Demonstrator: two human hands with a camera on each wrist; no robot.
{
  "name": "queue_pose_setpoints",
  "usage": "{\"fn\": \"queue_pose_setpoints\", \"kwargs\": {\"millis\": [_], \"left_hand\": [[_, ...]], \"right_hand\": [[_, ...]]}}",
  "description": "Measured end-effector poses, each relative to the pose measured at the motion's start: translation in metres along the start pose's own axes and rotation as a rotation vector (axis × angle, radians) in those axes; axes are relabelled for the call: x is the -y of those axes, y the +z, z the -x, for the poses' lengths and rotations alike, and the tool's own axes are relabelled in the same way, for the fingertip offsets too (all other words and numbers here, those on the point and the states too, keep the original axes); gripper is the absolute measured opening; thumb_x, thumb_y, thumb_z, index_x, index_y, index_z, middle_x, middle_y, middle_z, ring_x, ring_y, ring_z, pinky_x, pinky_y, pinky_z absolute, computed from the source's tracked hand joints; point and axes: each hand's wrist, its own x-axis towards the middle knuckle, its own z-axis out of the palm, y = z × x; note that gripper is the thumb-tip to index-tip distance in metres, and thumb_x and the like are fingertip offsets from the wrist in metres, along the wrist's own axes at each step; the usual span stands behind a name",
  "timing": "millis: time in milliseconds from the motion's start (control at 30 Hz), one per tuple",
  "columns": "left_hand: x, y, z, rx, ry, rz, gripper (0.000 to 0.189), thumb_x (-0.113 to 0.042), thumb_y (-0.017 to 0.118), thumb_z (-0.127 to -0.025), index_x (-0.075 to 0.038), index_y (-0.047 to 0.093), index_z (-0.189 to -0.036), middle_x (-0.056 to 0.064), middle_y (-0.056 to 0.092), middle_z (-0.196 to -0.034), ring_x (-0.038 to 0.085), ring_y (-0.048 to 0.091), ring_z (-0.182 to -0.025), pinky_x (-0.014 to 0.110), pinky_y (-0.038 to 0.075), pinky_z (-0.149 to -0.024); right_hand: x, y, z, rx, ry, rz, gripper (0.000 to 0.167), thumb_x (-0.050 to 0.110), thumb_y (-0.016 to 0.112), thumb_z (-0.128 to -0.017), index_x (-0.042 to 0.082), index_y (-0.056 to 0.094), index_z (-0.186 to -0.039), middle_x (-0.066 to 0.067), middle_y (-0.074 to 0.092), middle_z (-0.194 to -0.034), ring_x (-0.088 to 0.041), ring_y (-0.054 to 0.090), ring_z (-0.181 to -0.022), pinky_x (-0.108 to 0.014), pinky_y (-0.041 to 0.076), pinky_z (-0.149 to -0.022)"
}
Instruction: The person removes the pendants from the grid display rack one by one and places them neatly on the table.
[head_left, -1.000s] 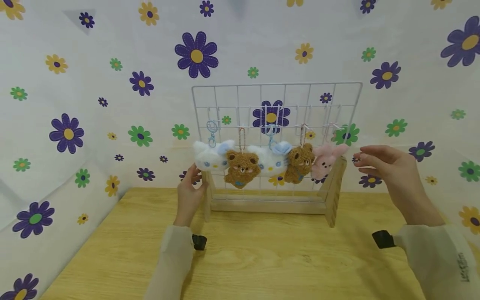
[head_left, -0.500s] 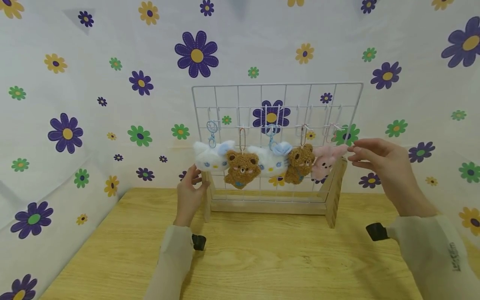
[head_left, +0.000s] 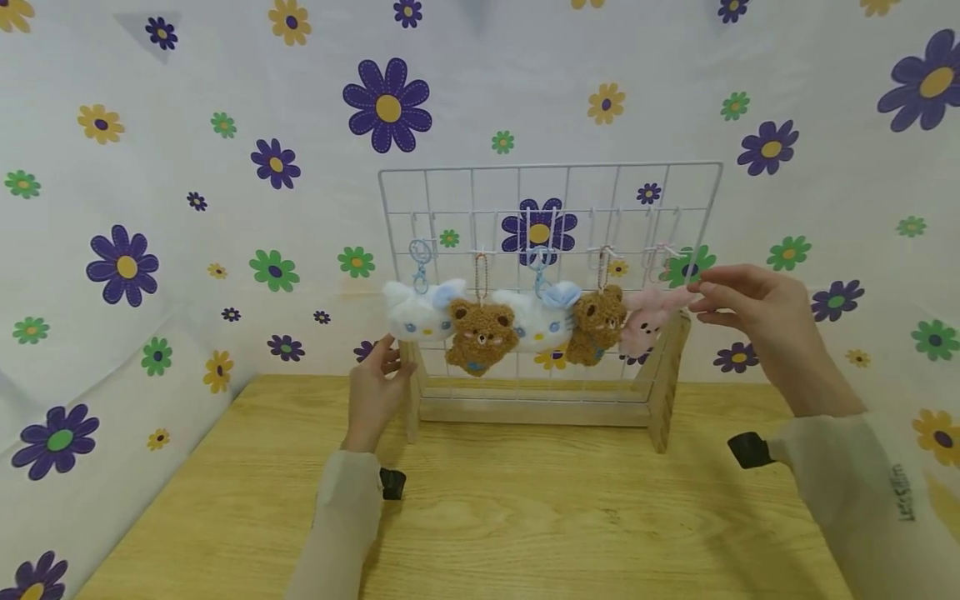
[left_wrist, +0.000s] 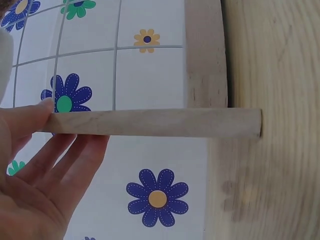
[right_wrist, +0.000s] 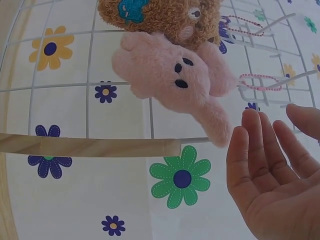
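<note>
Left hand (head_left: 375, 396): fingers pinch the left upright of the wooden stand (left_wrist: 155, 123), thumb on one face and fingertips on the other; the grip matches a second ago.
White cat plush (head_left: 420, 312): first in the row, hanging on a blue ring from the wire grid (head_left: 547, 166), just above the left hand.
Brown bear (head_left: 482, 337): next along, on a bead chain, facing forward.
Second white cat (head_left: 536, 321): mid-row, partly behind both bears.
Second brown bear (head_left: 596, 327): turned toward the right.
Pink rabbit (right_wrist: 162, 75): end of the row, on a pink bead loop over a hook, one ear pointing outward.
Right hand (right_wrist: 275, 180): has come in from the right; fingers relaxed and slightly spread, pinching nothing, tips just beside that ear; whether they touch, I cannot tell.
Meaning: work seems now centred on the rabbit's end, the left hand apparently steadying the stand.
</note>
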Motion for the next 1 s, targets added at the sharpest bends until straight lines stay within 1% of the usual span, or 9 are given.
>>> {"fn": "queue_pose_setpoints", "kwargs": {"millis": [100, 233, 467, 567, 633, 767, 833, 1000], "left_hand": [[0.000, 0.000, 0.000, -0.003, -0.007, -0.031, 0.052, 0.006, 0.069, -0.091, 0.004, 0.053, -0.141, 0.032, 0.067, -0.114, 0.046, 0.069, -0.102, 0.053, 0.057, -0.085], [-0.002, 0.001, 0.001, 0.000, -0.007, -0.041, 0.052, 0.006, 0.069, -0.092, 0.004, 0.053, -0.141, 0.032, 0.067, -0.114, 0.046, 0.069, -0.103, 0.052, 0.057, -0.086], [-0.002, 0.001, 0.002, 0.000, 0.020, -0.043, 0.051, 0.007, 0.068, -0.092, 0.006, 0.052, -0.140, 0.033, 0.066, -0.114, 0.047, 0.068, -0.102, 0.052, 0.057, -0.086], [-0.002, 0.001, 0.002, -0.007, 0.029, -0.047, 0.050, 0.008, 0.068, -0.092, 0.006, 0.053, -0.140, 0.033, 0.066, -0.114, 0.047, 0.069, -0.101, 0.053, 0.057, -0.086], [-0.003, 0.001, 0.002, -0.008, 0.026, -0.052, 0.050, 0.007, 0.068, -0.092, 0.007, 0.053, -0.139, 0.033, 0.066, -0.114, 0.047, 0.069, -0.100, 0.053, 0.057, -0.085], [-0.002, 0.002, 0.002, -0.004, 0.018, -0.051, 0.050, 0.007, 0.068, -0.092, 0.007, 0.053, -0.140, 0.033, 0.066, -0.114, 0.047, 0.069, -0.101, 0.053, 0.057, -0.086], [-0.002, 0.002, 0.002, -0.002, 0.011, -0.047, 0.051, 0.007, 0.067, -0.092, 0.007, 0.052, -0.140, 0.033, 0.066, -0.115, 0.047, 0.069, -0.101, 0.053, 0.057, -0.086], [-0.001, 0.002, 0.002, -0.004, 0.011, -0.044, 0.050, 0.007, 0.067, -0.092, 0.006, 0.052, -0.140, 0.033, 0.066, -0.115, 0.047, 0.069, -0.102, 0.053, 0.057, -0.086]], "right_hand": [[0.001, 0.000, -0.001, -0.002, 0.008, 0.002, 0.014, 0.011, 0.065, -0.100, 0.016, 0.073, -0.110, 0.008, 0.074, -0.101, -0.007, 0.069, -0.085, -0.015, 0.055, -0.076], [0.003, 0.000, -0.002, -0.010, 0.018, 0.016, 0.014, 0.013, 0.064, -0.100, 0.018, 0.073, -0.109, 0.010, 0.073, -0.101, -0.006, 0.070, -0.085, -0.014, 0.055, -0.076], [0.004, 0.002, -0.005, -0.014, 0.017, -0.019, 0.015, 0.013, 0.066, -0.099, 0.013, 0.073, -0.113, 0.008, 0.073, -0.104, -0.007, 0.071, -0.086, -0.014, 0.054, -0.077], [0.005, 0.004, -0.008, -0.009, 0.020, -0.015, 0.016, 0.014, 0.066, -0.099, 0.013, 0.072, -0.114, 0.008, 0.072, -0.106, -0.007, 0.071, -0.088, -0.015, 0.054, -0.078], [0.006, 0.005, -0.009, -0.009, 0.021, 0.005, 0.017, 0.016, 0.066, -0.100, 0.013, 0.071, -0.115, 0.007, 0.071, -0.106, -0.007, 0.071, -0.088, -0.015, 0.054, -0.078], [0.008, 0.008, -0.012, -0.012, 0.021, 0.083, 0.019, 0.022, 0.066, -0.100, 0.014, 0.070, -0.117, 0.007, 0.070, -0.108, -0.008, 0.070, -0.089, -0.015, 0.054, -0.080], [0.009, 0.009, -0.014, -0.004, 0.023, 0.080, 0.022, 0.022, 0.066, -0.100, 0.012, 0.069, -0.119, 0.006, 0.069, -0.109, -0.009, 0.070, -0.089, -0.016, 0.054, -0.080], [0.010, 0.012, -0.017, 0.000, 0.036, 0.118, 0.020, 0.023, 0.065, -0.101, 0.014, 0.070, -0.117, 0.006, 0.068, -0.109, -0.009, 0.069, -0.090, -0.016, 0.054, -0.081]]}}
